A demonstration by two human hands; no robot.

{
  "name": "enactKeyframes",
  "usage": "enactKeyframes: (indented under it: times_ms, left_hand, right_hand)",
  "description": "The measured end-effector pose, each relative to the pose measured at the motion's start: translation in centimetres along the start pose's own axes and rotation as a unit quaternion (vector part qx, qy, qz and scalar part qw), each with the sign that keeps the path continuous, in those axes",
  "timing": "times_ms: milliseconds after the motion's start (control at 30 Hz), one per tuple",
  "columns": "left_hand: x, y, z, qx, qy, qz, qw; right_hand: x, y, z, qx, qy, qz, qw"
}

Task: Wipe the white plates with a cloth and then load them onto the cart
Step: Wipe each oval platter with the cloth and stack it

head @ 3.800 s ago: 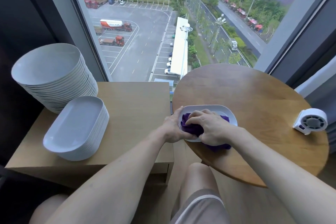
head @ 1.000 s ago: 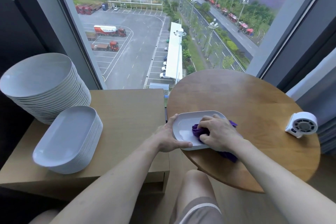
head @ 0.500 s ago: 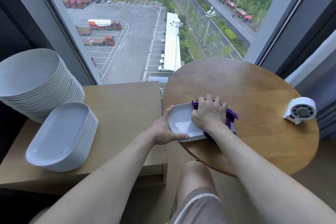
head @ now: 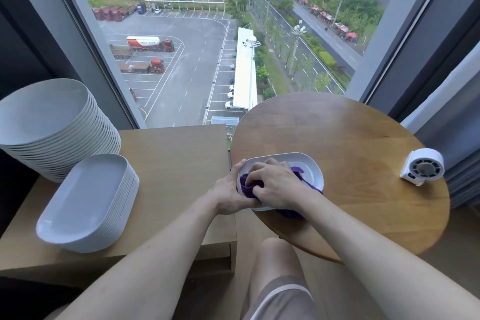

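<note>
Left hand (head: 228,196) tight around glossy oblong plate (head: 310,170), right hand (head: 279,186) tight around crumpled purple cloth (head: 246,184)

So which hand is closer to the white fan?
Right. The right hand grips the cloth left of the fan; the left hand holds the plate, farther off.

Purple cloth (head: 249,184) on white plate (head: 309,171)

A room high in a building is shown: a car park (head: 176,65) and road (head: 311,41) are seen far below through a full-height window (head: 91,41). Catering use is suggested by stacks of white plates (head: 52,122) on a wooden tabletop (head: 176,158).
</note>
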State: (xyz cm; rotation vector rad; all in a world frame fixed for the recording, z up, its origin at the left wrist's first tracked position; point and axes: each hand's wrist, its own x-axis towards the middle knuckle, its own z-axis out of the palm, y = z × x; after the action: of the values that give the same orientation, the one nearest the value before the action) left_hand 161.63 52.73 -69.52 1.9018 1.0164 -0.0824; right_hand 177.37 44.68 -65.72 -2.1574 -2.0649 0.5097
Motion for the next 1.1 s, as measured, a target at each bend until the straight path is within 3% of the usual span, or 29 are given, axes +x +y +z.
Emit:
enactKeyframes:
  times_ms: [233,467,733,867,1100]
  left_hand:
    - [0.4,-0.3,-0.2,-0.006,0.003,0.004,1.000]
    - [1.0,-0.8,0.3,-0.018,0.002,-0.002,1.000]
    - [1.0,-1.0,0.4,-0.048,0.010,0.022,0.999]
    - [0.7,-0.9,0.6,-0.056,0.012,0.016,0.998]
    - [0.2,-0.7,0.5,-0.020,0.014,0.015,1.000]
  right_hand:
    - [-3.1,2.3,0.0,-0.044,0.055,0.010,0.997]
    - [-4.2,7.3,-0.7,-0.085,0.128,0.162,0.975]
    - [-0.9,5.0,-0.1,-0.088,0.167,0.278,0.942]
    - [0.2,3.3,-0.1,-0.096,0.130,0.228,0.960]
    - [1.1,-1.0,1.4,-0.075,0.068,0.019,0.995]
